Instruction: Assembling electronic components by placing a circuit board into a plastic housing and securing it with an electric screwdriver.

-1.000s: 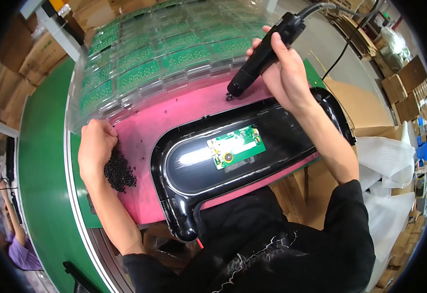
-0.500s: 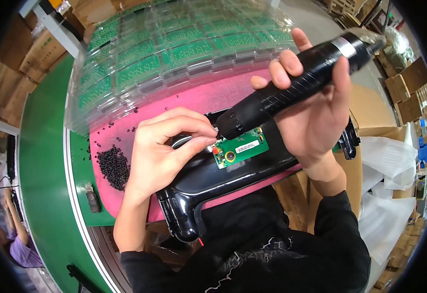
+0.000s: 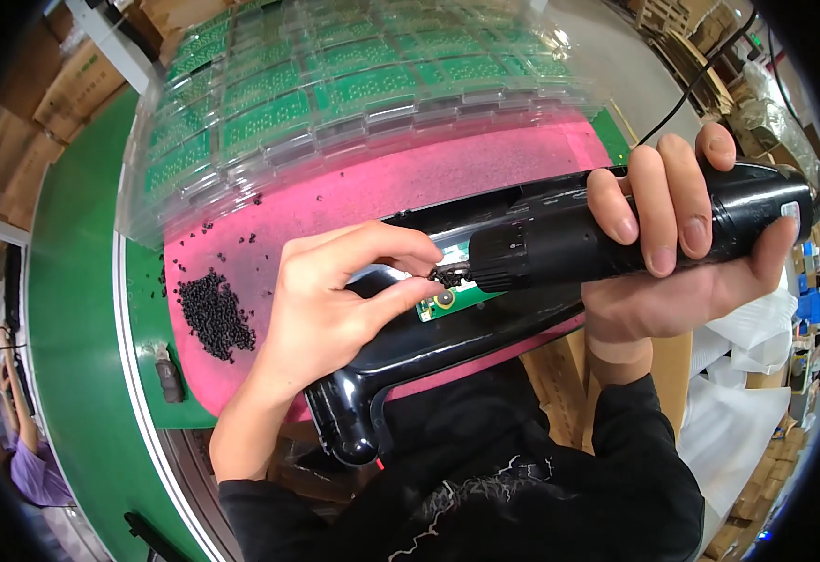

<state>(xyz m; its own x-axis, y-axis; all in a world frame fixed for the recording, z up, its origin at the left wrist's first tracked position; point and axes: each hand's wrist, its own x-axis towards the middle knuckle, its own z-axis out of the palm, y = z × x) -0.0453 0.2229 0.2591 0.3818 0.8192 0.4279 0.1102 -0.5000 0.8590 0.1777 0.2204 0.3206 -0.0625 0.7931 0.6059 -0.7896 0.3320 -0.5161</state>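
My right hand [image 3: 658, 253] is wrapped around a thick black electric screwdriver [image 3: 546, 248], which lies nearly level with its nose pointing left. Close to that nose, my left hand [image 3: 321, 295] pinches several small black screws [image 3: 447, 278] between thumb and fingertips. Below both is a green circuit board [image 3: 476, 299], partly covered by the screwdriver and my fingers. It sits in a glossy black plastic housing [image 3: 429, 342]. The screwdriver's bit tip is hard to make out among the screws.
A pile of black screws [image 3: 211, 314] lies on the pink mat [image 3: 410, 178], with loose ones scattered around. Stacked clear trays of green boards [image 3: 363, 89] stand behind. A small dark object [image 3: 170, 379] rests on the green table [image 3: 82, 309]. Far left, another person's purple sleeve [image 3: 40, 473] shows.
The screwdriver has swung from a slanted pose to nearly level, its back end lowering to the right with my right hand. My left hand has shifted slightly right, and the screws in its fingertips now show.
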